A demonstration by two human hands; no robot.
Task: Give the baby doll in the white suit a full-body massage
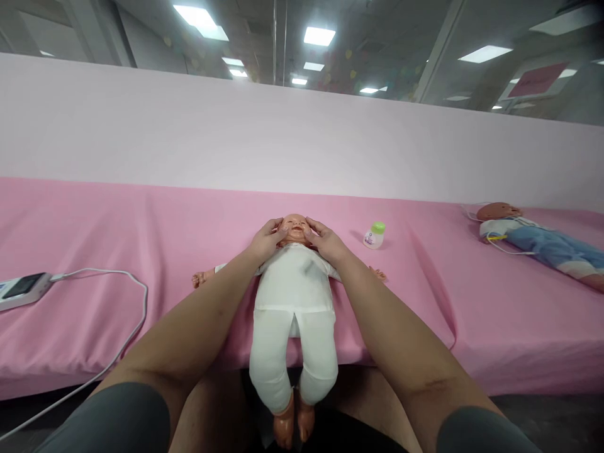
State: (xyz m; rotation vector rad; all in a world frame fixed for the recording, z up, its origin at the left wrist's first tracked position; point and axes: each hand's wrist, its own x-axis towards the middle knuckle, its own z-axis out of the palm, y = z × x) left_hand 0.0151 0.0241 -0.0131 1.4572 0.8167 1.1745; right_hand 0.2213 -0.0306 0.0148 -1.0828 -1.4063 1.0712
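Note:
A baby doll in white clothes lies on its back on the pink-covered table. Its bare feet and lower legs hang over the near edge, toward my lap. My left hand cups the left side of the doll's head, thumb against its cheek. On the other side, my right hand holds the head in the same way, its thumb on the opposite cheek. Both sets of fingers curve round the head, and their tips are partly hidden. The doll's arms stretch out sideways, partly beneath my forearms.
A small white bottle with a green cap stands right of the doll. Farther right lies a second doll in blue clothes. At left sits a white device with a dark screen, its white cable running off the table's front. A low white wall rises behind.

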